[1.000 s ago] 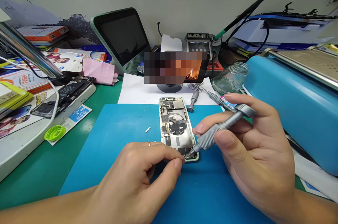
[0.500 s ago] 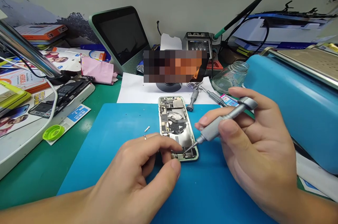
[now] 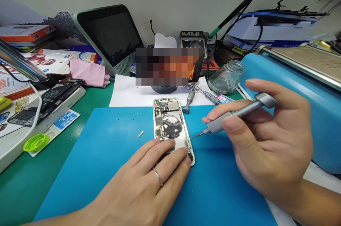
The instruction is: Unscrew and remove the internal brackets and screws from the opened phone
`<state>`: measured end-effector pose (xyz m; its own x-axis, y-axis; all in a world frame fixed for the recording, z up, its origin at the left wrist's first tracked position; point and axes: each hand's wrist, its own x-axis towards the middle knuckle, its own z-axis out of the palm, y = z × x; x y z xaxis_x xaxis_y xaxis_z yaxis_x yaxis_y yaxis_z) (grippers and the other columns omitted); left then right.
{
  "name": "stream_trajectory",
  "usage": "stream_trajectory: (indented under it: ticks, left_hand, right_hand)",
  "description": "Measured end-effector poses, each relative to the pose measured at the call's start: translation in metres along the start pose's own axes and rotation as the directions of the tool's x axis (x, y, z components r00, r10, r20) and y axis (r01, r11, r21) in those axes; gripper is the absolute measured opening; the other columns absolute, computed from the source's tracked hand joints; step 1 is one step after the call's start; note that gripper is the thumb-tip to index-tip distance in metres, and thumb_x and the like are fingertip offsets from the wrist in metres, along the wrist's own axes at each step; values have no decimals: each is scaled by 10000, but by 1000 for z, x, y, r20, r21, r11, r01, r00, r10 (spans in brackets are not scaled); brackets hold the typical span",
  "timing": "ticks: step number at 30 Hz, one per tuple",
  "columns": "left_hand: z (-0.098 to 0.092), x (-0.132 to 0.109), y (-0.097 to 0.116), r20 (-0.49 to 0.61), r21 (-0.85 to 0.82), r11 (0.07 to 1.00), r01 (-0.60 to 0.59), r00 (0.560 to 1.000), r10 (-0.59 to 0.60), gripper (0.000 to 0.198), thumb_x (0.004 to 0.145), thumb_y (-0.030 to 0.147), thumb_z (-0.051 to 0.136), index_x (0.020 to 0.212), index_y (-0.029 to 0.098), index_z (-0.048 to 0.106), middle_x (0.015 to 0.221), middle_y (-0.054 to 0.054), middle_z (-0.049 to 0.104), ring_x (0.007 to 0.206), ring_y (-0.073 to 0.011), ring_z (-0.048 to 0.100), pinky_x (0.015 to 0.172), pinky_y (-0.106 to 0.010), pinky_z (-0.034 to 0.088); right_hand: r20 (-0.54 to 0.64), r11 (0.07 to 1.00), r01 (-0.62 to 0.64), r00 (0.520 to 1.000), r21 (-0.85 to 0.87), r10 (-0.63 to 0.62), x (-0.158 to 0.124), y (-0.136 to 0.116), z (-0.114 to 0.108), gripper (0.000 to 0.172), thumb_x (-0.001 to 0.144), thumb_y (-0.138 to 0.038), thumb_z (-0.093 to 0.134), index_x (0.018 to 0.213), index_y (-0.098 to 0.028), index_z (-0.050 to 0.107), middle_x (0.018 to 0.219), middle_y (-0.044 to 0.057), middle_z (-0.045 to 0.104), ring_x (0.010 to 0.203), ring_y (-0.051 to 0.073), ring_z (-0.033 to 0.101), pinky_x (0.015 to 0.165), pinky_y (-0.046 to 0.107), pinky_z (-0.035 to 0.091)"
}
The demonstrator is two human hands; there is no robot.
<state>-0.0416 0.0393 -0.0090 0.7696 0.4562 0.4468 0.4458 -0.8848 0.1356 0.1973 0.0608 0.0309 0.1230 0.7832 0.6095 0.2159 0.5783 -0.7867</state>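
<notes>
Blue matting (image 3: 90, 169) covers green bench (image 3: 16, 187) (pale wall (image 3: 173, 2) behind); left hand (image 3: 141, 187) lies spread on phone (image 3: 172, 126); right hand (image 3: 269, 140) grips screwdriver (image 3: 217, 123).

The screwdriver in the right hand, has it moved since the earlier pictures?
Yes, rightward: against the opened phone, the screwdriver has shifted, its tip leaving the lower end for beyond the right edge.

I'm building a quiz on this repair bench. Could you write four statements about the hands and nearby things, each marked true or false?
1. The right hand holds a slim grey metal screwdriver. True.
2. The left hand grips a clear glass jar. False: its fingers lie over an opened phone with a pale green rim.
3. A small pale strip lies on the flat blue mat. True.
4. The round lime-green plastic cap sits on that mat. False: the cap lies left of it.
</notes>
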Motion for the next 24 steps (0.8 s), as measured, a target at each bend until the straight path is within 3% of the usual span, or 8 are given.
stream_trajectory:
  ticks: [4, 8, 12, 15, 18, 24]
  left_hand:
    - [6, -2, 1, -9, -18, 1000, 20, 1000, -20, 416, 1128, 274, 437, 1505, 169, 576, 1535, -41, 652, 1407, -272, 568, 1303, -427, 333]
    - [6, -1, 2, -20, -39, 998, 43, 999, -44, 420, 1116, 254, 436, 1504, 171, 572, 1483, -78, 687, 1392, -282, 589, 1272, -459, 393]
    - [7, -3, 3, -7, -19, 999, 32, 999, -32, 449, 1116, 257, 407, 1528, 157, 553, 1512, -90, 665, 1409, -294, 575, 1273, -473, 388]
    - [7, -4, 2, 27, -32, 999, 24, 999, -23, 498, 1132, 335, 353, 1559, 144, 522, 1562, -84, 625, 1421, -309, 562, 1276, -482, 377]
    - [5, -5, 2, 39, -45, 998, 38, 999, -36, 508, 1113, 353, 400, 1562, 143, 513, 1556, -90, 630, 1434, -325, 553, 1275, -499, 380]
    - [5, -3, 1, 20, -64, 998, 30, 999, -29, 528, 1075, 356, 518, 1546, 116, 520, 1505, -126, 662, 1448, -327, 542, 1305, -503, 343]
  right_hand:
    - [22, 996, 56, 998, -75, -55, -5, -4, -2, 584, 888, -75, 782, 1353, -416, 690, 1097, 12, 720, 753, 194, 782, 634, 357, 664]
    - [155, 991, 79, 986, -110, -62, -3, -8, -6, 633, 867, -66, 781, 1375, -428, 676, 1058, 17, 792, 703, 206, 785, 582, 352, 634]
    - [195, 988, 108, 977, -111, -85, -3, -5, -7, 571, 869, -77, 790, 1347, -376, 696, 1183, 36, 813, 705, 169, 790, 572, 297, 636]
    - [214, 988, 109, 973, -114, -83, -3, -3, -6, 556, 881, -84, 789, 1356, -356, 689, 989, 16, 823, 712, 166, 784, 471, 251, 586]
    - [238, 980, 147, 965, -136, -111, -1, -3, -6, 537, 877, -85, 791, 1336, -348, 699, 815, -17, 789, 690, 178, 778, 527, 273, 629]
    - [282, 973, 183, 949, -141, -138, 3, -4, -5, 543, 858, -70, 804, 1321, -336, 707, 834, -22, 799, 681, 169, 778, 652, 285, 685]
